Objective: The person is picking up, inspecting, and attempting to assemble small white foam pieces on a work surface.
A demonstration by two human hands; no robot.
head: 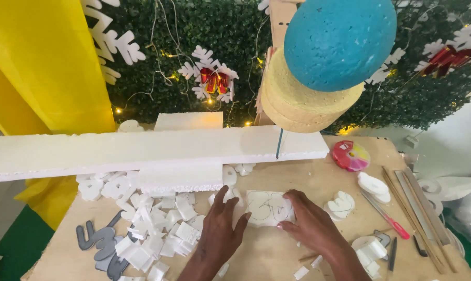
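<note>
Nearest, the left hand (221,229) lies flat on the table (266,255), fingers spread, its fingertips just at the left edge of a small foam piece (268,208) with a shape drawn on it in dark line; the right hand (308,221) presses on that piece's right side, fingers together and curled over its near edge, pinning rather than pinching; the piece sits mid-table, near the front, just this side of the thin cutting wire (279,143); to do this well, I judge, both hands should keep the foam flat and steady it from either side, turning it slowly so the drawn line stays in view, with fingers clear of the wire; left of the hands lies a heap of white scraps (157,229) and grey cut letters (97,244); right, finished foam shapes (341,204), a red pen (389,221), rulers (417,203) and a round pink tape disc (351,155); farther, a long white foam slab (142,148) spans the table; above hang a yellow disc (298,106) and a blue ball (339,39); behind, a green hedge wall (194,36) with white snowflakes (207,78), red bows and small lights; a yellow drape (43,62) at far left
</note>
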